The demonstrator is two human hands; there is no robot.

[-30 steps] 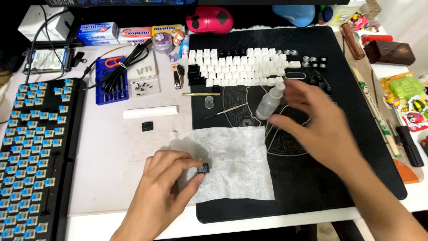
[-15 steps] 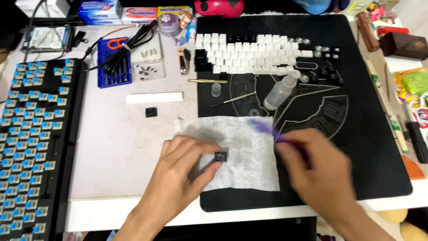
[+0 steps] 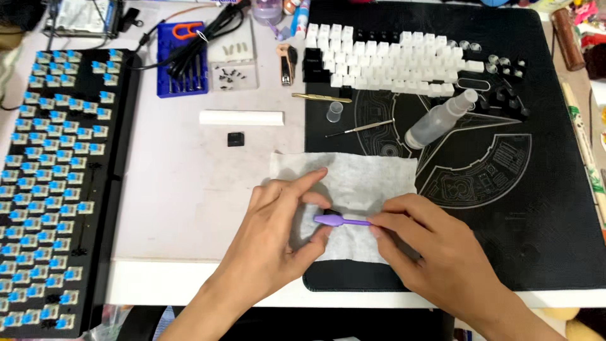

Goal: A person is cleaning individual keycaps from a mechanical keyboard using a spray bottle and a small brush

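The little black switch [image 3: 332, 213] sat pinched between the thumb and fingers of your left hand [image 3: 284, 233], just above the white wipe [image 3: 372, 183]. Most of it was hidden by your fingertips, so only a dark corner showed. It looked tiny, light and hard, the kind of thing that could pop out of a loose pinch, so holding it by its two flat sides seemed like the best way. Your pointer finger stuck out straight past it and did not help hold it.

Your right hand [image 3: 435, 252] was closed around the thin purple brush [image 3: 341, 220]. Your thumb and first fingers gripped its handle, and its soft tip touched the switch right beside your left thumb. The brush looked light and a bit bendy, so a gentle push was probably enough.

Past your fingertips, farther up the desk, another small black switch [image 3: 235, 139] lay alone, near a long white bar [image 3: 242, 117]. A clear spray bottle [image 3: 442, 117] lay on the black mat [image 3: 543, 208], up and to the right of your right-hand fingers. White keycaps [image 3: 391, 60] sat in rows beyond it. Far off to the left of your left hand was the keyboard [image 3: 57, 183] with blue switches.
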